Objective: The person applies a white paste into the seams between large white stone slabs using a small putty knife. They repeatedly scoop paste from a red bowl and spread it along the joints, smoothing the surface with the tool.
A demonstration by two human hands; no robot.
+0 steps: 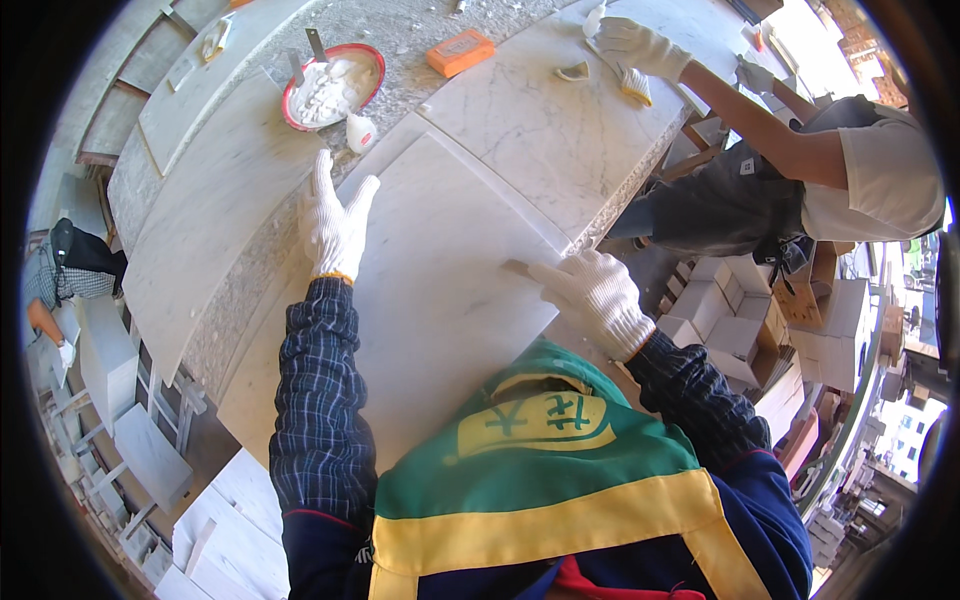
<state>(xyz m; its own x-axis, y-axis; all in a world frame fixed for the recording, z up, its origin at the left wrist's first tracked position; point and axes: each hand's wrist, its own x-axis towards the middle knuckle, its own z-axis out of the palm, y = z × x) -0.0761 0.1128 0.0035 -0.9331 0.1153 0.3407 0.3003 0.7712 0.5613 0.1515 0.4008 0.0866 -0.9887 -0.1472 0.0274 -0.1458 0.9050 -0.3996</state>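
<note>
A pale grey-veined marble slab point(440, 260) lies in front of me on the worktable. My left hand point(335, 225), in a white knitted glove, is open over the slab's left edge, thumb and fingers apart. Just beyond its fingertips stands a small white squeeze bottle point(361, 133). Next to the bottle, a red-rimmed bowl point(378, 72) holds white paste, with putty knives standing in it. My right hand point(597, 300), gloved too, is closed round a small scraper point(517, 267). Only the scraper's short blade shows, above the slab's right part.
An orange block point(460, 52) lies past the bowl. At the right, a co-worker's gloved hand point(640, 48) rests over another marble slab point(560, 100) beside a stone fragment point(573, 72). White boxes point(715, 300) are stacked below on the right. Another person point(70, 270) is at far left.
</note>
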